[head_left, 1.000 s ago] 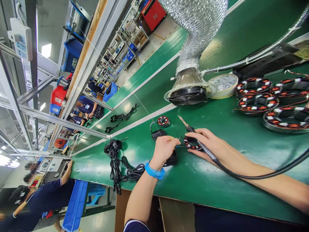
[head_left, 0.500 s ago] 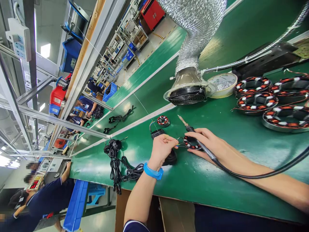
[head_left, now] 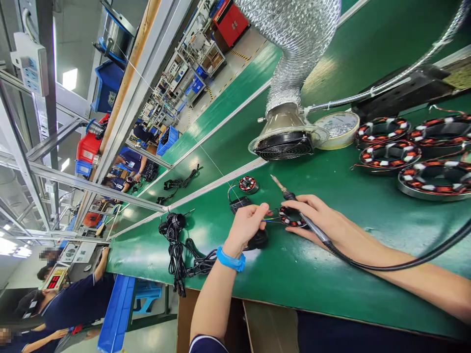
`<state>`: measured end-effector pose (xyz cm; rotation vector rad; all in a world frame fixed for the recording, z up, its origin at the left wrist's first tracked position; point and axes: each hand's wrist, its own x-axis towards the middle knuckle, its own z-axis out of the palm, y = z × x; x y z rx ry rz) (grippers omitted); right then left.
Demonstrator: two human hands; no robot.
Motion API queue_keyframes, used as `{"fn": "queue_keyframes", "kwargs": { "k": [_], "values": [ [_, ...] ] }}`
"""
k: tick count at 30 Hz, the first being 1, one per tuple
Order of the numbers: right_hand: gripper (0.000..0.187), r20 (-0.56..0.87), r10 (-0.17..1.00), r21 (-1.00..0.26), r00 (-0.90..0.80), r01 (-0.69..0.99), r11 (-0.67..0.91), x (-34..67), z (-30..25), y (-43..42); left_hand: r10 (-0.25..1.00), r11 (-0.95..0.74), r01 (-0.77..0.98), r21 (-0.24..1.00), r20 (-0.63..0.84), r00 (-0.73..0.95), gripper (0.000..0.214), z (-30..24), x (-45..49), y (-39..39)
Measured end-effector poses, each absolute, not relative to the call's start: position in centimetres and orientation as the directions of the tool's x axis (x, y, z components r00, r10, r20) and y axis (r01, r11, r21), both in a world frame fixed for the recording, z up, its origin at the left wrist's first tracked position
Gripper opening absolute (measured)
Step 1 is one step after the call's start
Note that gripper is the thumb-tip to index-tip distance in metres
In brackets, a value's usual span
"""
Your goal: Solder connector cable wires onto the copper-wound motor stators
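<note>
My left hand (head_left: pixel 247 224), with a blue wristband, is closed in a pinch on thin wires that lead to a small stator coil (head_left: pixel 291 216) on the green bench (head_left: pixel 331 274). My right hand (head_left: pixel 324 215) rests beside and over that coil and grips a soldering iron (head_left: pixel 294 201), whose tip points away up-left and is clear of the coil. The iron's black cable runs back along my right forearm. Under my left hand lies a black part (head_left: pixel 258 239).
A fume-extraction fan (head_left: pixel 285 142) on a silver flexible duct stands just behind the hands, next to a round tin (head_left: pixel 336 128). Several larger stator coils (head_left: pixel 393 154) lie at right. Another small coil (head_left: pixel 248 184) and black cables (head_left: pixel 180 250) lie at left. Other people work further down the line.
My left hand has shifted slightly right, towards the small coil, still pinching the wires. The right hand and the soldering iron have barely moved.
</note>
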<state>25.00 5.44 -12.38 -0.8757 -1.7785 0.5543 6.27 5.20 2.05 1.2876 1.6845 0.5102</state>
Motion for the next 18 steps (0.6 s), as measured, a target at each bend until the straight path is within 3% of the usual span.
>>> {"fn": "queue_keyframes", "kwargs": {
  "k": [9, 18],
  "values": [
    [0.043, 0.623, 0.754, -0.687, -0.207, 0.316, 0.654, 25.2, -12.3, 5.8, 0.92, 0.343, 0.395, 0.853, -0.389, 0.041, 0.046, 1.5, 5.9, 6.2],
    [0.047, 0.708, 0.696, -0.586, -0.121, 0.451, 0.673, 28.3, -9.7, 4.7, 0.969, 0.249, 0.561, 0.79, -0.201, -0.147, 0.022, 2.3, 3.7, 11.5]
  ]
}}
